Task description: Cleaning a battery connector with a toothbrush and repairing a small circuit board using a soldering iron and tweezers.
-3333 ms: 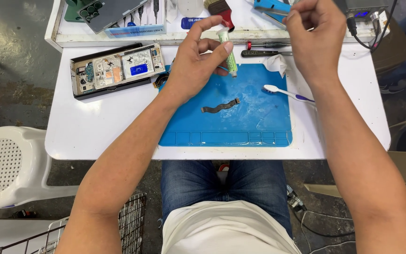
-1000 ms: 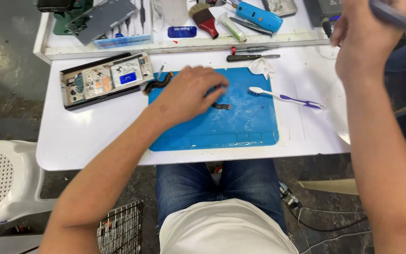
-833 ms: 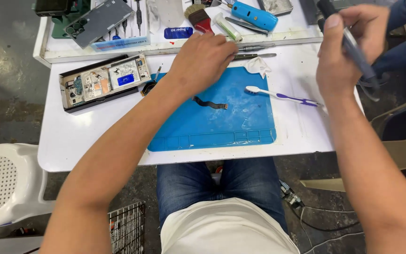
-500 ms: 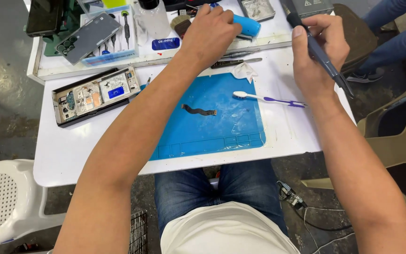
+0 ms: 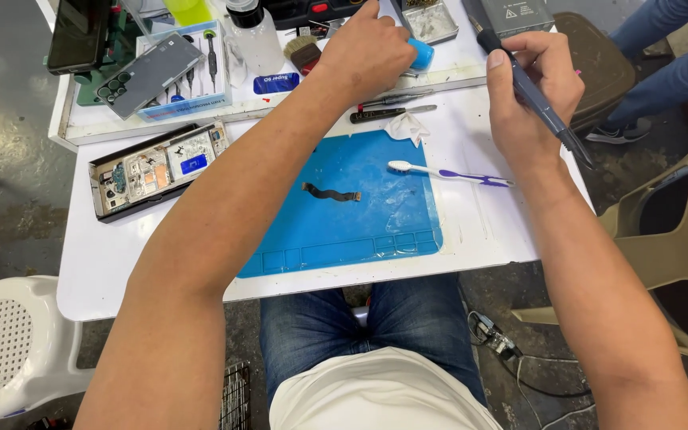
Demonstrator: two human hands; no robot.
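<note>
My left hand (image 5: 364,52) reaches over the far side of the white table (image 5: 121,263) and rests on a bright blue object (image 5: 421,53) lying there. My right hand (image 5: 531,91) grips a dark pen-shaped tool (image 5: 529,84), its tip pointing up toward the back. On the blue work mat (image 5: 336,231) lies a thin dark flex cable (image 5: 330,193). A white and purple toothbrush (image 5: 447,171) lies across the mat's right edge. An opened phone body (image 5: 157,169) with bare circuitry sits left of the mat.
A raised shelf at the back holds a grey phone back cover (image 5: 149,76), a clear bottle (image 5: 255,36), a brush (image 5: 304,53), tweezers (image 5: 392,106) and a crumpled white wipe (image 5: 408,127). White plastic stool (image 5: 9,350) at left, tan chair (image 5: 670,231) at right. Another person's legs (image 5: 662,56) stand at far right.
My left hand left the mat and reached up to the back shelf. My right hand brought the pen-shaped tool down nearer the table. The view shifted toward the shelf.
</note>
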